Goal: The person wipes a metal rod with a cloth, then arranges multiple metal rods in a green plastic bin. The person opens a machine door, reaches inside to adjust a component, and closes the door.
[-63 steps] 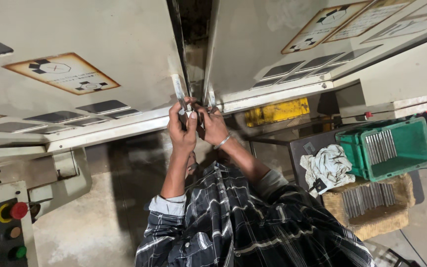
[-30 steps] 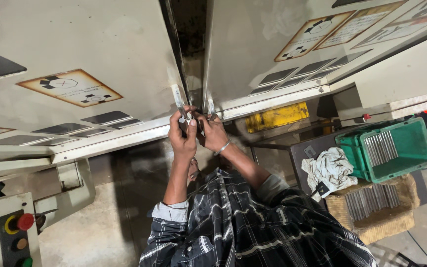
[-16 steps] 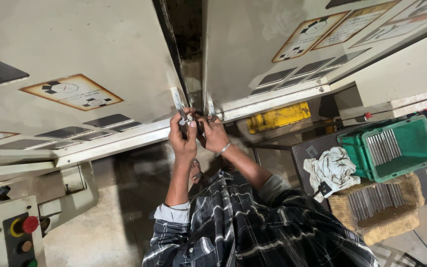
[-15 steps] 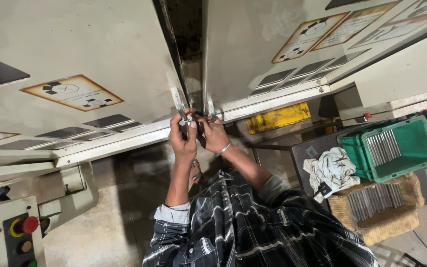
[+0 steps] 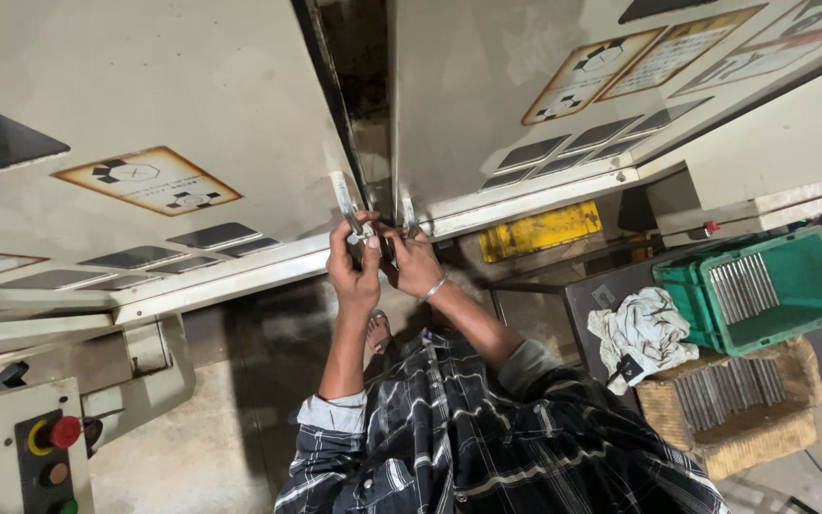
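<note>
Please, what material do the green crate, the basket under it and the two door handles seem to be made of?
Green crate: likely moulded plastic, with a smooth, even-coloured wall. Basket: woven straw or cane, tan with a rough weave. Door handles: probably bare metal, pale and slightly shiny; the left hand and right hand partly hide them.

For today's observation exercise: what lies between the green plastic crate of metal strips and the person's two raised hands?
In the head view, a crumpled white cloth lies on a dark surface between the green plastic crate and the hands, left and right.
</note>
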